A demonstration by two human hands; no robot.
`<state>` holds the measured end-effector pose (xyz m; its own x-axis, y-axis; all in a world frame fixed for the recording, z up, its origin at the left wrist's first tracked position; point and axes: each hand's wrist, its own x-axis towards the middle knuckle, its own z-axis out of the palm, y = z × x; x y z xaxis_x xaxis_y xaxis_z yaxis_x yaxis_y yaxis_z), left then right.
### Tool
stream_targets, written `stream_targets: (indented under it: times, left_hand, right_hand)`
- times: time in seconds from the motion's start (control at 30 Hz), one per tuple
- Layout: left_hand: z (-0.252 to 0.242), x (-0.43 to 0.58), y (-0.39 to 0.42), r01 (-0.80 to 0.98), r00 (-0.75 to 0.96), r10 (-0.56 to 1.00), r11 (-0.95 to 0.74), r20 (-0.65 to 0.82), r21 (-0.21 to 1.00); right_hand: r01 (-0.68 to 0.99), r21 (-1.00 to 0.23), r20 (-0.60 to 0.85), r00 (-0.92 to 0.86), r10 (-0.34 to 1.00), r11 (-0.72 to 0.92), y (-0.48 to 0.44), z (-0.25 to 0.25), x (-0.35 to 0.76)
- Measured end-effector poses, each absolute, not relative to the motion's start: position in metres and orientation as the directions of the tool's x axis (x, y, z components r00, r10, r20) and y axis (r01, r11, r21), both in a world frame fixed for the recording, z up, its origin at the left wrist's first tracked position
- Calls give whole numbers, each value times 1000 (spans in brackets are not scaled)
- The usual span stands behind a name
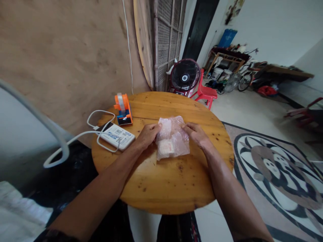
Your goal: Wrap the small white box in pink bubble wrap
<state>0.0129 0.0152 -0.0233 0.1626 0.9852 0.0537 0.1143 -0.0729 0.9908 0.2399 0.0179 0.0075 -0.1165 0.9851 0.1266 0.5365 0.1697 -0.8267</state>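
I've got the bubble wrap (176,129) pinched at its sides, left grip (148,135) and right grip (196,133) both clamped on it, probably to keep it spread. It's mid-way across the worktop (164,185), small pale packet (166,147) at its near-left corner. Tape dispenser (124,112)'s off left, likely for elbow room.

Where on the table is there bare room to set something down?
On the table: bare wood between the bubble wrap and near edge, flanked by the forearms; another patch between the wrap and far edge, right of the dispenser. It's crowded at left, around the dispenser and white device.
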Motion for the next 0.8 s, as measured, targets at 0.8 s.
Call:
stream_targets:
  times: [0.8]
  left_hand:
    - [-11,22,4,365,124,869,-489,479,792]
  right_hand:
    - [-287,-953,-63,-127,990,-97,14,8,218]
